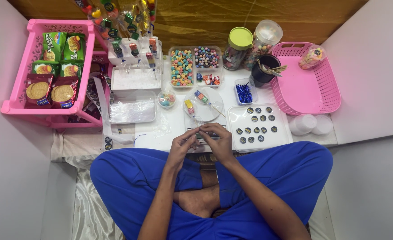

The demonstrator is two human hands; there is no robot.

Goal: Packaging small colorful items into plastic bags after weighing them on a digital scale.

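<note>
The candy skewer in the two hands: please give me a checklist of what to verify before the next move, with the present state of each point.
1. Both hands on the piece: left hand and right hand meet over the low white table. Ok.
2. What the fingers pinch: too small and hidden to name. Cannot tell.
3. Finished candy skewers lie on the round white plate, close ahead of the hands. Ok.
4. Blue twist ties in their small clear box, within easy reach by my judgement. Ok.
5. Round dark stickers spread on the clear tray, beside the right hand. Ok.
6. Pink basket has bare space; one wrapped pack lies in its far corner. Ok.
</note>
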